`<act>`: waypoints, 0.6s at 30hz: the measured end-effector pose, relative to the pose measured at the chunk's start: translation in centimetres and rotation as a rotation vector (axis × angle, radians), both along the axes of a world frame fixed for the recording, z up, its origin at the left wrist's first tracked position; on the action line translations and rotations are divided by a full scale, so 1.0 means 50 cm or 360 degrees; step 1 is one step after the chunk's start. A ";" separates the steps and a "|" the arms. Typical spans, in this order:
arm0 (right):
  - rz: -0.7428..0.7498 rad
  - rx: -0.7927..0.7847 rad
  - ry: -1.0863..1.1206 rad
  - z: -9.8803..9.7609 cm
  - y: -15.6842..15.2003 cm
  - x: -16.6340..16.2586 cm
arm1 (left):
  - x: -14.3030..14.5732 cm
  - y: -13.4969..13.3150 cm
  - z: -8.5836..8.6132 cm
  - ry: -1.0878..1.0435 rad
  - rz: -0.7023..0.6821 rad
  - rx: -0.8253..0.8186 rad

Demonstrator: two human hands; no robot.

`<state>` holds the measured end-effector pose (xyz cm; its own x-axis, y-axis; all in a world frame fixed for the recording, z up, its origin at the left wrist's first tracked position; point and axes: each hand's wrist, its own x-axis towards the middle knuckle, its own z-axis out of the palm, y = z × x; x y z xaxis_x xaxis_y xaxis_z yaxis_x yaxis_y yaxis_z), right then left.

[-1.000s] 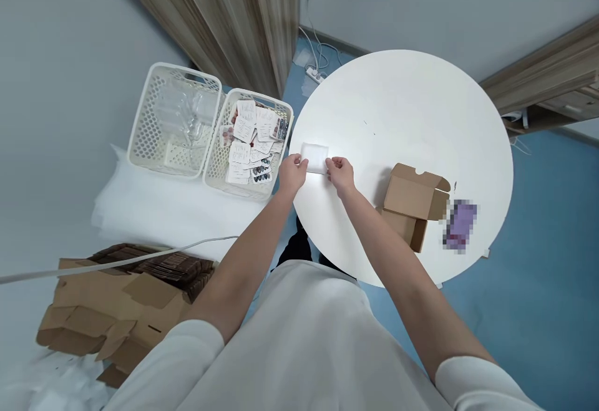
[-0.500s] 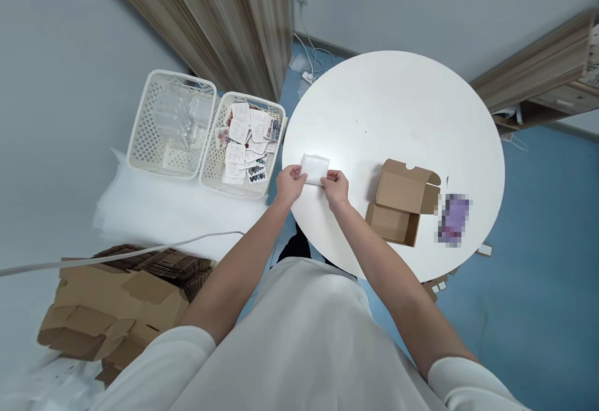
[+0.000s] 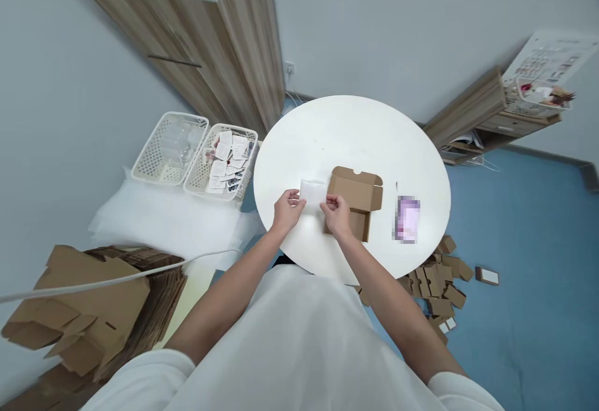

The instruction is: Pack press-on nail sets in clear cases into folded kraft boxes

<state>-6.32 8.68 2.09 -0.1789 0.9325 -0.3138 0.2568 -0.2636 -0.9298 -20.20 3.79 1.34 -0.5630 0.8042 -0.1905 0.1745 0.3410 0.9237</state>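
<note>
Between my hands is a small white packet that looks wrapped in foam sheet; what is inside cannot be made out. My left hand pinches its left edge with thumb and fingers. At the opposite edge, my right hand grips it the same way. Just behind and beside my right hand, an open brown cardboard box lies on the round white table, its lid folded back. My right hand and wrist cover part of the box's front left.
Left of the table stand a basket of carded nail sets and a basket of clear plastic packs. White foam sheets and flattened cartons lie below. A blurred purple item is on the table; small boxes litter the floor.
The view has tilted up and shifted right, so the floor boxes and right shelf show more. Both hands still hold the packet, which is now closer to the open box.
</note>
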 end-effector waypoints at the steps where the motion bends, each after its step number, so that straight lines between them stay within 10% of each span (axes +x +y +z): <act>1: -0.0012 0.0014 0.0001 0.001 -0.001 0.030 | 0.028 0.000 0.005 0.0028 -0.0051 -0.0002; 9: -0.0040 -0.0005 -0.0242 -0.031 -0.004 0.213 | 0.192 0.008 -0.016 0.0319 -0.0466 -0.0205; 18: 0.0259 0.0007 -0.0785 -0.064 0.000 0.238 | 0.218 0.021 -0.047 0.0548 -0.0765 -0.0539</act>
<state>5.56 8.67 -1.13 -0.1538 0.9064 -0.3934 0.7020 -0.1799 -0.6890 -9.30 4.86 -0.99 -0.2316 0.9078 -0.3495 0.6439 0.4124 0.6444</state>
